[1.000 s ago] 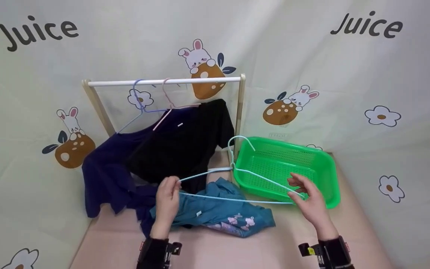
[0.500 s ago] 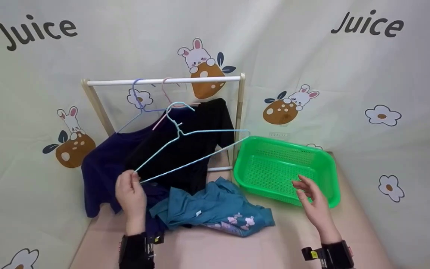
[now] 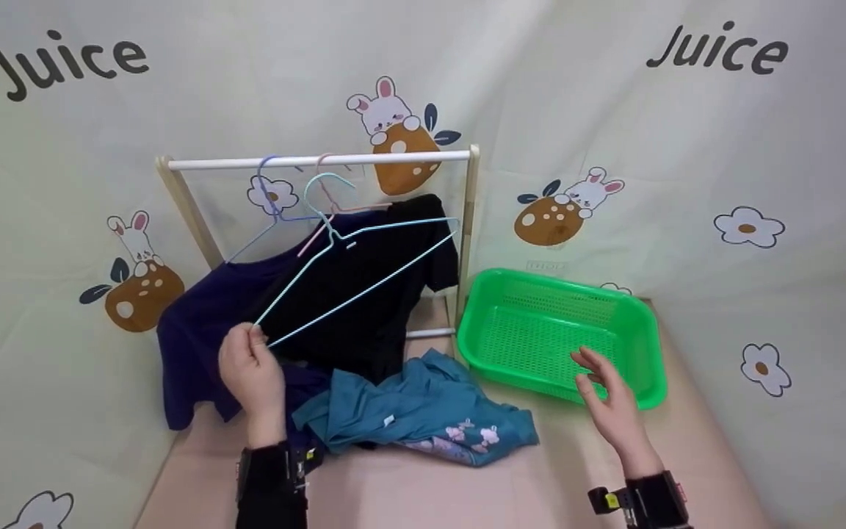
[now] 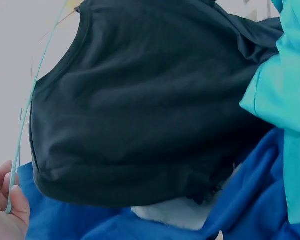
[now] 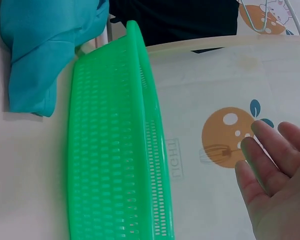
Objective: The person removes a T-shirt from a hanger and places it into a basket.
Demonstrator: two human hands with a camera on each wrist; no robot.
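My left hand (image 3: pixel 252 371) pinches one end of a light blue clothes hanger (image 3: pixel 364 292). The hanger is tilted, its hook up near the rack's bar and its far end to the upper right, in front of a black T-shirt (image 3: pixel 364 316). In the left wrist view, thumb and fingers close on the hanger wire (image 4: pixel 21 135). My right hand (image 3: pixel 617 411) holds nothing; its fingers are relaxed over the near right side of a green basket (image 3: pixel 471 323). Below the hanger lies a crumpled teal garment (image 3: pixel 423 411) with pink flower prints.
A rack with a white bar (image 3: pixel 247 163) and wooden posts stands at the back. On it hang a pink hanger (image 3: pixel 322 180) with the black T-shirt and a purple-blue hanger (image 3: pixel 265 242) with a navy garment (image 3: pixel 195 330). Behind is a printed curtain (image 3: pixel 687 147).
My left hand has carried the hanger left and up toward the rack, tilting it. My right hand has let go of the hanger's other end and stays near the basket.
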